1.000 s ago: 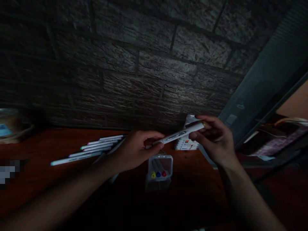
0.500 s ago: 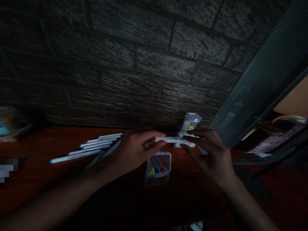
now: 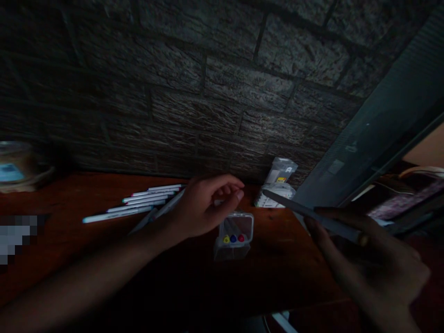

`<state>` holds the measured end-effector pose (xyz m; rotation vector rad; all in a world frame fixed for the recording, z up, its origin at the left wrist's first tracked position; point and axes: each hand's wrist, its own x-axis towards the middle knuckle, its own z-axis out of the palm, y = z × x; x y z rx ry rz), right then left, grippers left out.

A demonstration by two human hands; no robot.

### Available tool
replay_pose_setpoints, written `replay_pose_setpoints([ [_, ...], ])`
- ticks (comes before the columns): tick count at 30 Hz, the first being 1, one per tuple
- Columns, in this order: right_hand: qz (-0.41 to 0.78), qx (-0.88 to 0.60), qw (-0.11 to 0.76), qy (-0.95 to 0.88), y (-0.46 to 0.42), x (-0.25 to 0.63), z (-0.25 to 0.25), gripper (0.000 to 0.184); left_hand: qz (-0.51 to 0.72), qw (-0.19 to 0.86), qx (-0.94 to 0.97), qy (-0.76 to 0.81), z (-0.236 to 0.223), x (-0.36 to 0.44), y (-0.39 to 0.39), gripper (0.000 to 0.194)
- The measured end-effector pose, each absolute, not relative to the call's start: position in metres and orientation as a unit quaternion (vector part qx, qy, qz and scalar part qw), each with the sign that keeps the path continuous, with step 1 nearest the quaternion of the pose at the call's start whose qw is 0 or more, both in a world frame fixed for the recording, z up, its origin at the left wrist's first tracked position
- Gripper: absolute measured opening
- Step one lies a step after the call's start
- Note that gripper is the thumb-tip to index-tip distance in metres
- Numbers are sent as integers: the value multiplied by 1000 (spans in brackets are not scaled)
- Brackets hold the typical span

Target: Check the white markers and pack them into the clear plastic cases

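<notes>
white-bodied marker (image 3: 307,211) first: you have it in your right hand (image 3: 378,261) alone now, pinched between thumb and fingers, its dark end aimed back toward the wall (image 3: 222,111) and a yellowish-brown end showing near your fingers. half a second ago it lay level between both your hands; since then the right one has swung out and down, well apart from the left, above the right part of the counter (image 3: 277,245). i'd judge that the right hand has taken over the marker and the left no longer steadies it. your left hand (image 3: 203,208) is curled over the middle of the counter, thumb and fingers nearly meeting; something pale shows inside the curl, but you can't tell whether it is gripped there. just below it stands a clear plastic box (image 3: 231,253) with three markers (image 3: 233,238) inside, ends yellow, blue and red. to your left, more markers (image 3: 144,202) lie in a row near the counter's back edge.

as for writing, little is legible. by the back edge, a clear plastic case (image 3: 281,167) bears a yellow label and a white mark, perhaps a letter; the white pack (image 3: 275,196) before it has unreadable print. toward the back left corner, a jar (image 3: 14,159) wears a pale blue label, its words too dim.
</notes>
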<state>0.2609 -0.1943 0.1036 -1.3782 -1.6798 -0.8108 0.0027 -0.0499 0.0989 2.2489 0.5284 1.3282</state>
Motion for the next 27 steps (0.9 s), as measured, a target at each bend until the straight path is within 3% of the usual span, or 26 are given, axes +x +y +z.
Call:
replay_pose_setpoints([
  [3, -237, -605, 413, -638, -219, 266, 92, 23, 434, 235, 841, 224, 89, 8, -34, 15],
  [7, -146, -603, 430, -656, -237, 254, 78, 13, 384, 221, 865, 235, 79, 12, -25, 18],
  [14, -132, -523, 382, -750, -229, 226, 67, 32, 315, 225, 896, 216, 82, 12, -32, 24],
  [19, -151, -461, 365, -795, -208, 207, 75, 23, 292, 214, 908, 210, 82, 12, -35, 25],
  [27, -147, -500, 332, -786, -187, 205, 49, 24, 288, 217, 908, 213, 82, 14, -35, 27],
])
